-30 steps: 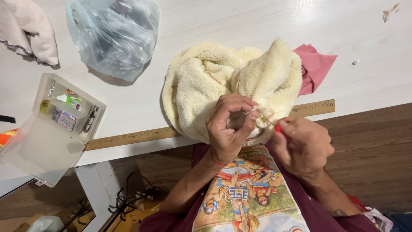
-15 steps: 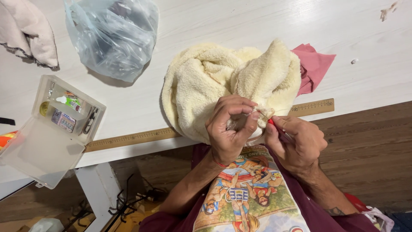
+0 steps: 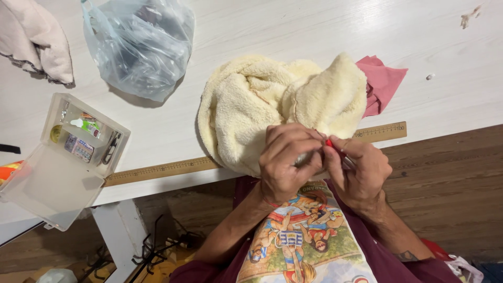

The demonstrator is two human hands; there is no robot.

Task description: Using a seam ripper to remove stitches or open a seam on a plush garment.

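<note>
Left hand [image 3: 287, 163] is curled tight at the near edge of the desk [image 3: 293, 26], fingers pinching the lower fold of the cream fleece cloth [image 3: 262, 99]. Right hand [image 3: 359, 170] presses up against it, fingertips narrowed on a small red tool [image 3: 329, 142]; most of that tool is hidden. Fleece sits bunched in a heap near the middle of the near edge, spilling over the wooden ruler [image 3: 162, 170] that runs along that edge. Pink fabric [image 3: 381, 81] peeks out from behind the fleece on its right. Over by the left edge, an open clear plastic box [image 3: 57, 167] of small sewing bits overhangs the desk. Clear plastic bag [image 3: 139, 47] lies toward the far left corner, with pale folded cloth [image 3: 36, 42] beside it.
</note>
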